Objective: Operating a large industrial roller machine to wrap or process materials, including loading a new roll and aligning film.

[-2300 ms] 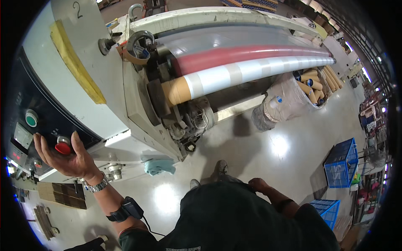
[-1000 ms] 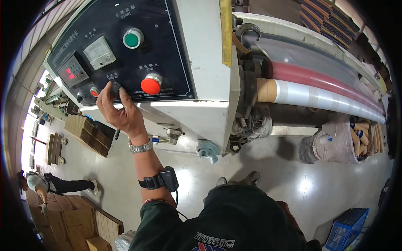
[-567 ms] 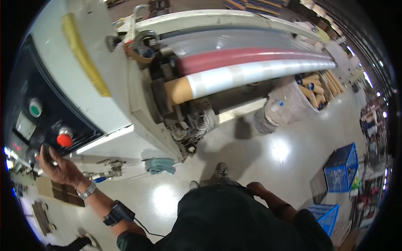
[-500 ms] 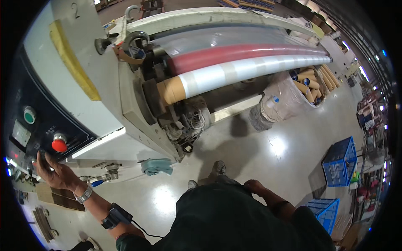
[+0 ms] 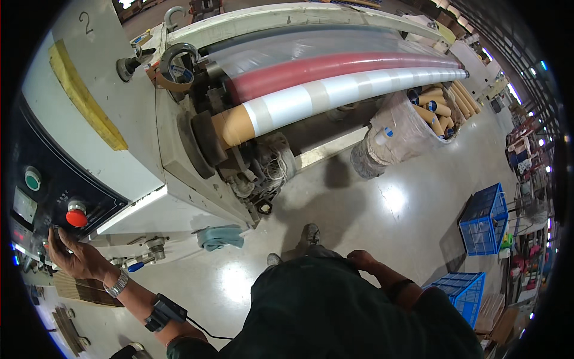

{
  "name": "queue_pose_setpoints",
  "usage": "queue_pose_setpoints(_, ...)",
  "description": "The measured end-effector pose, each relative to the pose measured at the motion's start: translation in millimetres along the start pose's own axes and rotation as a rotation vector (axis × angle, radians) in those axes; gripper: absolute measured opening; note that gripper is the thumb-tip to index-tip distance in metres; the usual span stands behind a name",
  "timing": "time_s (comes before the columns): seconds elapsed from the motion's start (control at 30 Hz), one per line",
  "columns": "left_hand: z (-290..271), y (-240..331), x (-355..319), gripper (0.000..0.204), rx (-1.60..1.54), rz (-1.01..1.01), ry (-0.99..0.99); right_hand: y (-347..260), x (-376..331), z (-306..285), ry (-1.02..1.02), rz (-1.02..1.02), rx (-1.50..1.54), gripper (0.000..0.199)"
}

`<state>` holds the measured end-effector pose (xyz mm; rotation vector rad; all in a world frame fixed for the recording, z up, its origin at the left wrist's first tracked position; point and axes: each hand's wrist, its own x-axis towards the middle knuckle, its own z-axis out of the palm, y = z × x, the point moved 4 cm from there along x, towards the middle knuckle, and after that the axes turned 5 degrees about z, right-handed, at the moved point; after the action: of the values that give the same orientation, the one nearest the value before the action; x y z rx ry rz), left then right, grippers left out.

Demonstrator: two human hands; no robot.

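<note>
My left hand (image 5: 78, 256) is at the dark control panel (image 5: 107, 202) on the left, thumb and finger closed on a small dark knob (image 5: 57, 230) that they partly hide. Just above it sits a red mushroom-shaped push button (image 5: 76, 216); further up are a green button (image 5: 32, 178) and a small display (image 5: 24, 206). By my waist on the right, my right hand (image 5: 362, 261) has its fingers curled in next to my dark shirt. What it holds, if anything, is hidden. Across the machine lies a roll of white banded film (image 5: 335, 91) on a brown core, beside a red roller (image 5: 335, 67).
A plastic-lined bin (image 5: 391, 125) with several cardboard tubes (image 5: 439, 109) stands under the roll's far end. Two blue crates (image 5: 483, 230) sit on the floor at right. A teal cloth (image 5: 220, 237) hangs at the machine's lower edge, near a blue-handled valve (image 5: 136, 265).
My view has shifted slightly, so the machine and rolls sit further left and higher. My left hand stays at the knob and my right hand by my waist.
</note>
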<state>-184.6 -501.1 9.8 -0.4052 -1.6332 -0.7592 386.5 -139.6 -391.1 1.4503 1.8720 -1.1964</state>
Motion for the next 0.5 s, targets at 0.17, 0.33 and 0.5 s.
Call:
queue_pose_setpoints(0.17, 1.7, 2.8, -0.5, 0.022, -0.028, 0.003, 0.018, -12.2, -10.4, -7.8, -0.068, -0.134, -0.068, 0.033)
queue_pose_setpoints(0.33, 4.5, 1.3, -1.5, 0.023, -0.102, -0.029, 0.029, -3.1, -10.8, -4.7, -0.035, -0.211, -0.056, 0.042)
queue_pose_setpoints(0.5, 1.1, 4.1, 1.6, 0.022, -0.045, -0.049, 0.015, -7.4, -12.3, -7.3, -0.021, -0.184, -0.036, 0.026)
